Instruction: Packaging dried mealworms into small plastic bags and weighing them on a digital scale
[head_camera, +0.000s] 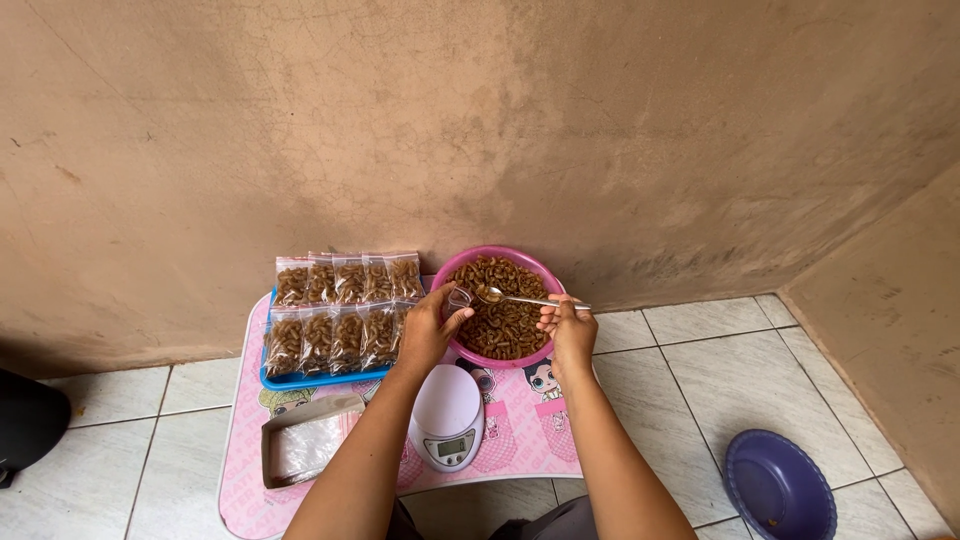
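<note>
L hand (432, 325) grips small clear plastic bag (459, 298) over round pink bowl of brown snacks (505, 300); R hand (568, 325) grips metal spoon (520, 298) w/ scoop at bag mouth. Filling step; next likely needs a steady tip-in.

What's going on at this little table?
A person is spooning brown curled snack pieces out of a pink bowl. The right hand holds a metal spoon over the bowl, its tip at the mouth of a small clear bag held open by the left hand. A blue tray to the left holds two rows of filled bags. A white kitchen scale sits nearer on the pink table, beside a box of empty bags.
</note>
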